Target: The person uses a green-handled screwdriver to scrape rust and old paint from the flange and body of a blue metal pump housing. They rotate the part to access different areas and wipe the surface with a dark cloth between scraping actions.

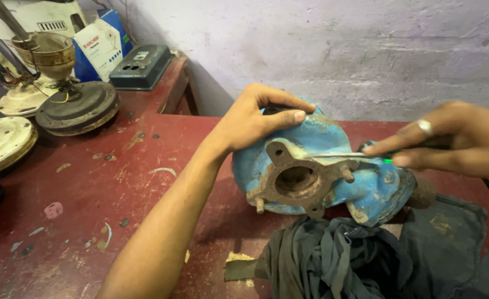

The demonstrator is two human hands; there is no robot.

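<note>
A blue metal pump housing (369, 191) with a rusty flanged opening (296, 181) lies on its side on the red table (117, 182). My left hand (255, 116) grips the housing's top edge, thumb pressed on the blue shell. My right hand (455, 144), with a ring on one finger, holds a screwdriver with a green handle; its thin metal shaft (333, 155) reaches left and rests on the flange's upper rim. Short rusty studs stick out of the flange.
A dark grey cloth (366, 260) is bunched in front of the housing. At the back left stand ceiling fan parts (75, 105), a cream fan disc (1, 141), a dark switch box (139, 66) and a blue and white carton (103, 47). A plastered wall runs behind.
</note>
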